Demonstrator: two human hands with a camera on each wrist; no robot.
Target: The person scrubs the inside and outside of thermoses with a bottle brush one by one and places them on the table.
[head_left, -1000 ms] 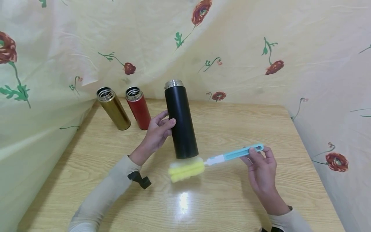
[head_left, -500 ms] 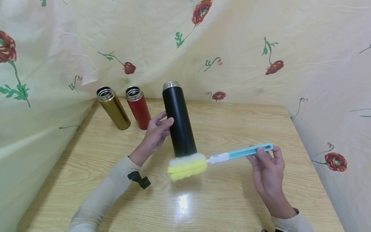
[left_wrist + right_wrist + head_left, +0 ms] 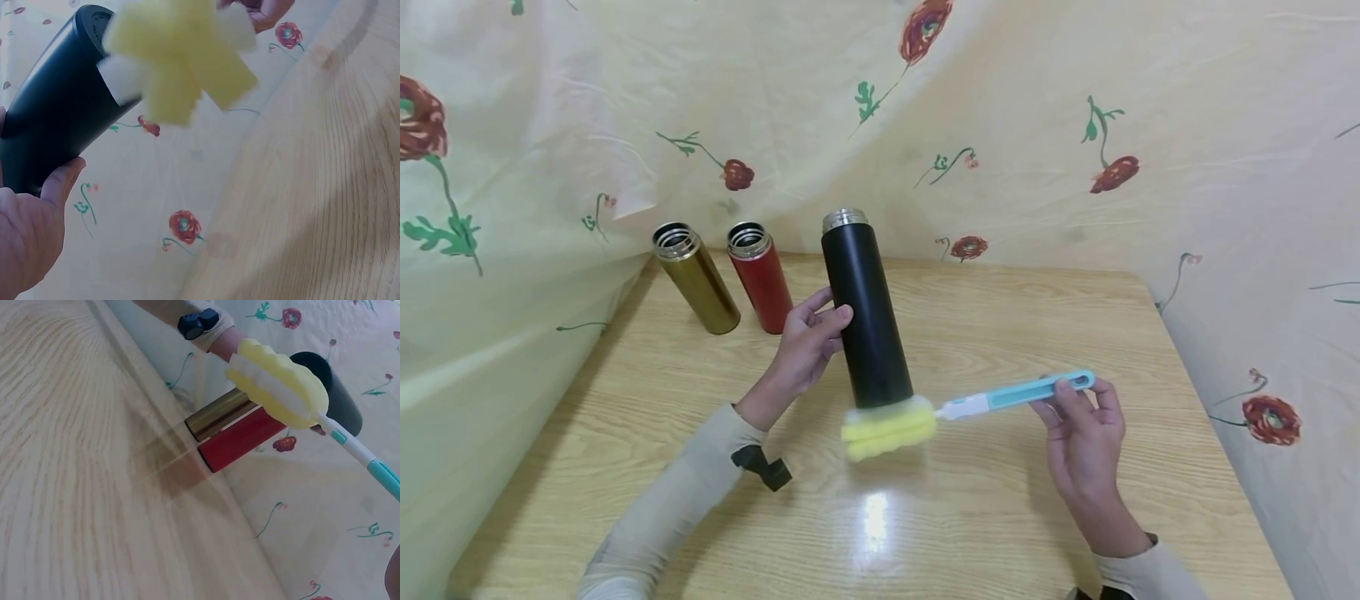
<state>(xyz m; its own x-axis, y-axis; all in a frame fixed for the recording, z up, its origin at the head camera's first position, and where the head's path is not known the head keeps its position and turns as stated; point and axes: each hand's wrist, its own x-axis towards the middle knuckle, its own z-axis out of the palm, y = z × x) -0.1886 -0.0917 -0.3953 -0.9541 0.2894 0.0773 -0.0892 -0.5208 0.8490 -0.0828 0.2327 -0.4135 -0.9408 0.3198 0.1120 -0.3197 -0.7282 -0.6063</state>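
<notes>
My left hand (image 3: pixel 808 346) grips a tall black thermos bottle (image 3: pixel 867 317) around its middle, lifted and tilted, its bare steel neck at the far end. My right hand (image 3: pixel 1086 446) pinches the end of the blue and white handle of a sponge bottle brush (image 3: pixel 1015 395). The brush's yellow and white sponge head (image 3: pixel 891 429) is at the bottle's base; in the head view it overlaps the base's lower edge. In the left wrist view the sponge head (image 3: pixel 181 59) is blurred and partly covers the base of the black bottle (image 3: pixel 59 106).
A gold bottle (image 3: pixel 698 283) and a red bottle (image 3: pixel 762 279) stand uncapped at the back left of the wooden table (image 3: pixel 1000 517). A flower-patterned cloth (image 3: pixel 1022 100) hangs behind and at both sides.
The brush in my right hand shifts right, then back left, with its sponge head staying by the bottle's base. The black bottle moves slightly left and then stays nearly still.
</notes>
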